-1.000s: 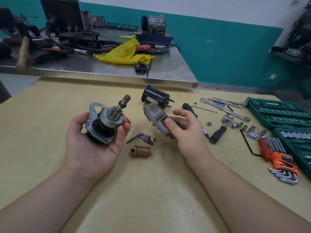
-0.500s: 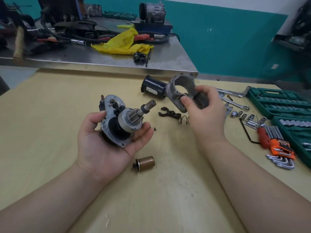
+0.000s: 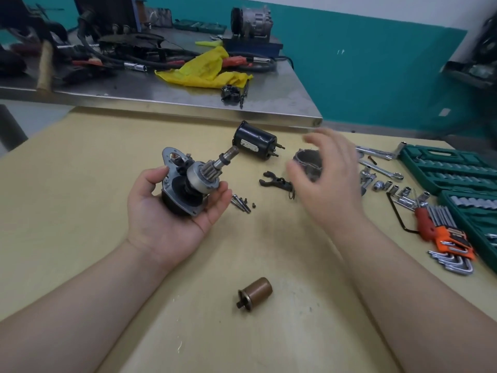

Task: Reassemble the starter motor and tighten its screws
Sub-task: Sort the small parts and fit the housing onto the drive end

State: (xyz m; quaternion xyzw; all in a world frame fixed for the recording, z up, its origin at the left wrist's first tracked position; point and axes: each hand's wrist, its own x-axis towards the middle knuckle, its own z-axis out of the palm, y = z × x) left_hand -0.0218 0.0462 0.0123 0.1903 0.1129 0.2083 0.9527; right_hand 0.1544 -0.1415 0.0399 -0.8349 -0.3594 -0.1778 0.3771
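Observation:
My left hand cradles the starter's armature assembly, a grey end plate with a pinion gear and shaft pointing up and right. My right hand hovers blurred and empty, fingers loosely spread, just in front of the grey nose housing lying on the table. A black solenoid lies behind them. Between my hands lie a black shift fork with a spring and several screws. The brown plunger lies near the front.
The yellow worktable carries wrenches, loose sockets, an orange hex key set and green socket cases on the right. Behind stands a steel bench with cables, a yellow rag and an alternator.
My right hand set the nose housing down on the table and let go of it. My left hand tilted the armature assembly so its shaft points up and right.

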